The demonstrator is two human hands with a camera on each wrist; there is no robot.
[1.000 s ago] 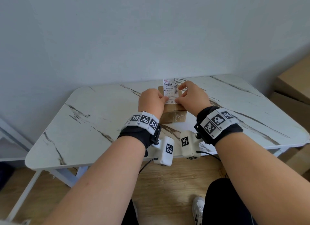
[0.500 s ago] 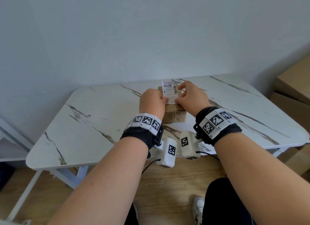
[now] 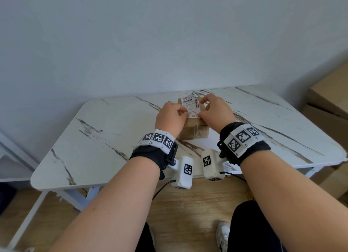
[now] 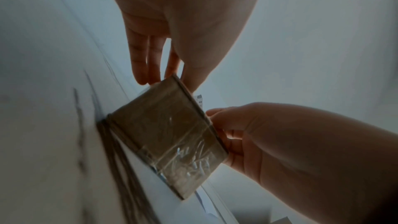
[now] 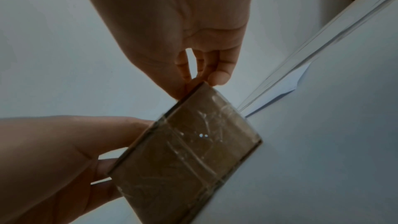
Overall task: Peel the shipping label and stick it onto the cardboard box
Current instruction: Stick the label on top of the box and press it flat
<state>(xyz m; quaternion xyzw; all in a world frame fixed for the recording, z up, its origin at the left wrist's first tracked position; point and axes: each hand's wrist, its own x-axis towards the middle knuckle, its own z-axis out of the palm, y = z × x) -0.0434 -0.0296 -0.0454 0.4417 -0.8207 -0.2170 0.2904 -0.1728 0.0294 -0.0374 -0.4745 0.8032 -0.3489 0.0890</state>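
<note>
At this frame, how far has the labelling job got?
Done: the white printed shipping label looks peeled and lies over the top of the small brown taped cardboard box. In hand: the left hand and right hand hold its edges. Left: the far end looks lifted, so it needs pressing flat before letting go.

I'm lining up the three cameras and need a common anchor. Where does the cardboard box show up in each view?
Head: the cardboard box sits centre frame on the marble table, between the two hands.
Left wrist: the cardboard box fills the centre, taped side facing the camera.
Right wrist: the cardboard box lies lower centre, tilted.
Shared landmark: the clear tape across the box's near side.
</note>
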